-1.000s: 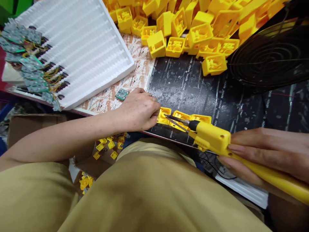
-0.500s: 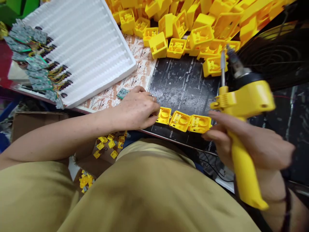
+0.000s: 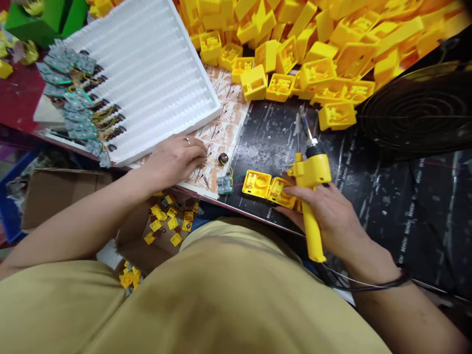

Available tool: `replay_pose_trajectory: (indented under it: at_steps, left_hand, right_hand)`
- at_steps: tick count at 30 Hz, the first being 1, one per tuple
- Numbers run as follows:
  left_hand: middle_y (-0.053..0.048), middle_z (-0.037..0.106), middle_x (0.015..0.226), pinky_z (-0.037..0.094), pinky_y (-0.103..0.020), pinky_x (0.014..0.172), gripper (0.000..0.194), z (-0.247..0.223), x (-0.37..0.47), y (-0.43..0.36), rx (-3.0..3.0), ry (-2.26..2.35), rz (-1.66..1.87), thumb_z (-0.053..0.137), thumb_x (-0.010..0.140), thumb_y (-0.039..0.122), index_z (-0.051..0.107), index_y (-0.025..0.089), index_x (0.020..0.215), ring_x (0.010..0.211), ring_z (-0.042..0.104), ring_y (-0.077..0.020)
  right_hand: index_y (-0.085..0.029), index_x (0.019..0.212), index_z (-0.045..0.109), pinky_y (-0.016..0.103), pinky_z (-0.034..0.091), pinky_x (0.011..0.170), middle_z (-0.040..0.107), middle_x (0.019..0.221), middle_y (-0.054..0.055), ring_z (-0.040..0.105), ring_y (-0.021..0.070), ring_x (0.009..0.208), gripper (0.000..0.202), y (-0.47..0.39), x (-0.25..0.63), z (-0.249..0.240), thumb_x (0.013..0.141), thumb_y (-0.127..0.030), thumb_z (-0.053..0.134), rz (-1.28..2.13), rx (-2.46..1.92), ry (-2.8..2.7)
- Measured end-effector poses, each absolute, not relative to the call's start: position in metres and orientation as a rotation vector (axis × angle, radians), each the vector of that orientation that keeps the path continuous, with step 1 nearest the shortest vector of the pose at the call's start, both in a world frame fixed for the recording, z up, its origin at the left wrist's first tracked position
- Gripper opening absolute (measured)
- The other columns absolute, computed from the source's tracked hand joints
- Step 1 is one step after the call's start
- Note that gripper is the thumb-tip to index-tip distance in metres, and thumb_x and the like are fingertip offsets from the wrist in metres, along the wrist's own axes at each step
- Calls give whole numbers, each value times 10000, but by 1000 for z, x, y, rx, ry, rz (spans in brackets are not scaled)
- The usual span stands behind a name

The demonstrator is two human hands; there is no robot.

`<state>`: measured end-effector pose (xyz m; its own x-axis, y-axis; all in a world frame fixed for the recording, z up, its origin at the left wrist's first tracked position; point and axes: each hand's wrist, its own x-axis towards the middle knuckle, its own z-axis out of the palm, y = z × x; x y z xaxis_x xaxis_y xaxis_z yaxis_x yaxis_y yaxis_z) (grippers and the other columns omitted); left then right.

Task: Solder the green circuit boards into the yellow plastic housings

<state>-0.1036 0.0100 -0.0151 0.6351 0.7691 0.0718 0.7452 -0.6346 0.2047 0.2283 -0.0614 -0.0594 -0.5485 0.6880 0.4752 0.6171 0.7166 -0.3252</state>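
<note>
My right hand [image 3: 337, 211] grips a yellow soldering gun [image 3: 311, 231], its metal tip pointing away from me over the black bench top. Thumb and fingertips of that hand also reach a yellow plastic housing [image 3: 280, 192] at the bench's near edge. Joined to its left is another open housing [image 3: 257, 184] with a round grille inside. A small grey-green circuit board [image 3: 225, 185] lies just left of them, with thin wires, near a round black part [image 3: 223, 158]. On the patterned paper, my left hand [image 3: 173, 160] rests with extended fingers and nothing visible in them.
A white ridged foam tray [image 3: 147, 73] holds wired circuit boards [image 3: 77, 108] along its left side. Yellow housings [image 3: 280, 87] are heaped at the back. A black fan [image 3: 416, 113] stands at right. Below the bench edge, a cardboard box [image 3: 136, 241] contains small yellow pieces.
My left hand has moved left, off the housings. My right hand has come left with the soldering gun to the housings. The circuit board and black round part now lie uncovered beside them.
</note>
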Motion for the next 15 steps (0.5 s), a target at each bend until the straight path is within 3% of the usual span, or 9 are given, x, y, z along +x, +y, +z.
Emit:
replay_pose_trajectory:
  at_steps: [5, 10, 12, 15]
  left_hand:
    - [-43, 739, 930, 509, -252, 721, 271, 1, -103, 6, 2522, 1256, 525, 495, 931, 313, 733, 188, 969, 805, 683, -149]
    - [-25, 736, 845, 456, -310, 747, 252, 1, -62, -1, 2737, 1043, 427, 483, 935, 260, 705, 209, 1044, 743, 663, -158]
    - [-8, 730, 762, 423, -333, 759, 219, -4, -48, -3, 2844, 1020, 371, 492, 928, 233, 703, 205, 976, 701, 650, -163]
    - [-1, 723, 725, 381, -347, 764, 217, -10, -37, -3, 2873, 1014, 326, 507, 922, 238, 693, 199, 816, 698, 637, -165]
  right_hand:
    - [-184, 1204, 502, 294, 499, 666, 650, 884, 36, 628, 179, 742, 436, -62, 211, -61, 826, -225, 714, 108, -1074, -2240]
    - [-176, 1255, 493, 337, 531, 813, 677, 990, 68, 652, 193, 840, 498, -54, 191, -53, 845, -377, 692, 109, -1010, -2280]
    - [-179, 1221, 530, 297, 533, 798, 691, 980, 57, 662, 177, 832, 496, -57, 195, -43, 807, -360, 735, 80, -1017, -2184]
    - [-220, 1077, 624, 204, 506, 661, 684, 791, -19, 632, 109, 656, 316, -73, 217, -19, 791, -226, 757, 61, -1057, -2116]
